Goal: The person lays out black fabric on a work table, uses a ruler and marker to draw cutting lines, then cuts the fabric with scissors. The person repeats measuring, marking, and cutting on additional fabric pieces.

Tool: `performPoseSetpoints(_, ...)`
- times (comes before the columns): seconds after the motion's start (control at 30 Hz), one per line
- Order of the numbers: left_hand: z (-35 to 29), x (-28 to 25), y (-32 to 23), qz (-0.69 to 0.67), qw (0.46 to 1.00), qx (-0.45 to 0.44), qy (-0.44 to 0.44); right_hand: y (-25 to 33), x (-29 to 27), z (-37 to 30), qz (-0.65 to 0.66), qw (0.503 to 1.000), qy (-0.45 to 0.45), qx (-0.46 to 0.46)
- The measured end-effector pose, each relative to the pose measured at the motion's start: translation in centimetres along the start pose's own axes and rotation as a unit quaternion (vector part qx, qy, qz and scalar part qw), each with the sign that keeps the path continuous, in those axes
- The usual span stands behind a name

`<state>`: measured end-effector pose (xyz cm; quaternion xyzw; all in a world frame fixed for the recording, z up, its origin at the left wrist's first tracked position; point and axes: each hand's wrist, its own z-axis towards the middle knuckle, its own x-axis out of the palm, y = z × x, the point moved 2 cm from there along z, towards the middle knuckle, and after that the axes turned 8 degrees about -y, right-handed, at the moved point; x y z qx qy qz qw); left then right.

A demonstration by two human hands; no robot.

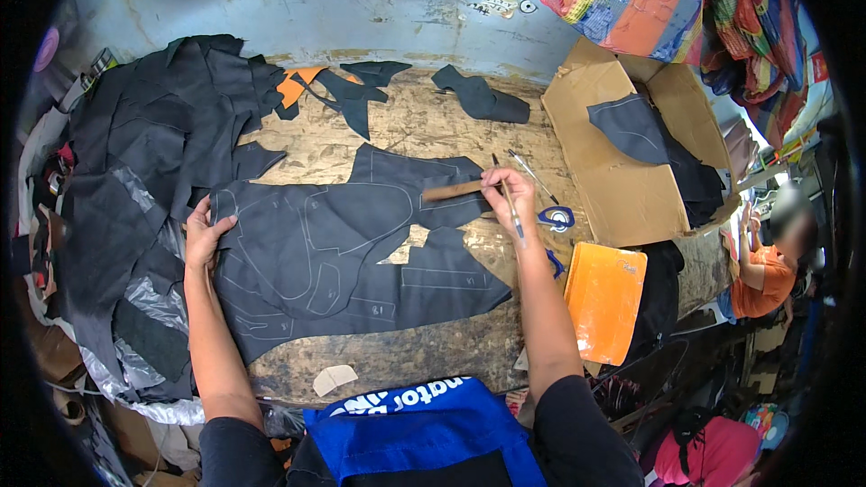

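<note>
two hands, one pen, one scissors, one orange folder, one cardboard box.

head-worn fisheye looks steeply down, close over the worktable.

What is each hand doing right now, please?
Left hand: open, pressing flat on the dark chalk-marked fabric sheet.
Right hand: closed around a thin pen, touching a brown wooden strip.

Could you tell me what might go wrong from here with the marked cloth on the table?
The left hand pins only the cloth's left edge, so it may shift and skew the drawn outlines. The right hand holds a pen and a brown template together; either could slip. The scissors lie close by that wrist.
</note>
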<state>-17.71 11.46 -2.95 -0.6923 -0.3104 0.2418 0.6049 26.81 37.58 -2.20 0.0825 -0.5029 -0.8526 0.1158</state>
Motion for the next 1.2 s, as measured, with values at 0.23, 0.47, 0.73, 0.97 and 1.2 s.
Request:
performPoseSetpoints(0.23, 0.2, 0.1, -0.1, 0.034, 0.999, 0.026, -0.018, 1.1, 0.7, -0.3, -0.262, 0.951, 0.113, -0.119)
performPoseSetpoints(0.47, 0.1, 0.1, 0.1, 0.077, 0.994, 0.07, -0.02, 2.5, -0.2, 0.2, 0.034, 0.983, 0.035, 0.179)
performPoseSetpoints(0.73, 1.4, -0.9, 1.3, 0.097, 0.992, 0.073, -0.036, 3.9, -2.4, 1.5, 0.173, 0.916, 0.069, 0.355)
performPoseSetpoints(0.97, -3.6, 3.2, -3.4, 0.436, 0.808, 0.269, -0.29, 7.2, 1.5, -5.6, 0.122, 0.882, 0.28, 0.358)
performPoseSetpoints(1.2, -16.3, 12.2, -3.5, 0.555, 0.745, 0.313, 0.197, 8.1, 1.9, -12.6, -0.102, 0.892, 0.343, 0.274)
